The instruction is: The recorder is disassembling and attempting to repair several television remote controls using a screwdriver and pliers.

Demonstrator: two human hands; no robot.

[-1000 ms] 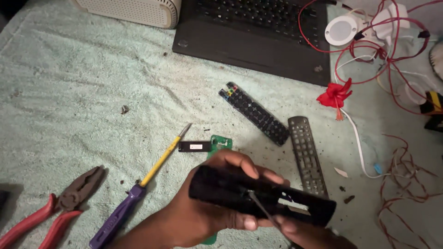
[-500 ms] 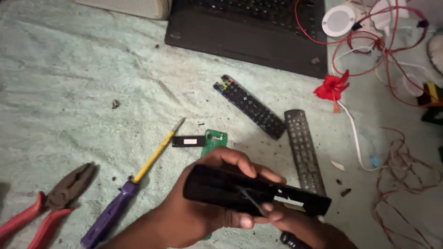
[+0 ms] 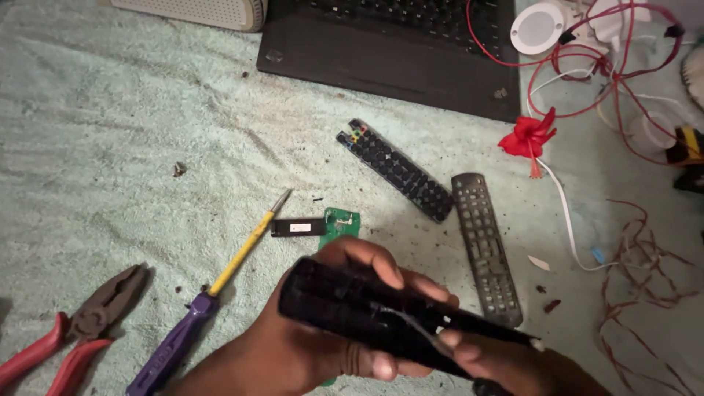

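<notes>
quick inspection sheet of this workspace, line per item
surface: pale green towel-like cloth, specked with dark crumbs
job's things: black remote casing held in both hands; a thin metal tool lies against it
clutter: rubber keypad strip, grey button panel, green circuit board, small black part, yellow and purple screwdriver, red-handled pliers, red flower
grippers: left hand wraps the casing from below; right hand grips its right end with the tool
cables: red wires tangled top right; white cable; reddish wire scraps
surroundings: black laptop, white round device, white grilled box
</notes>
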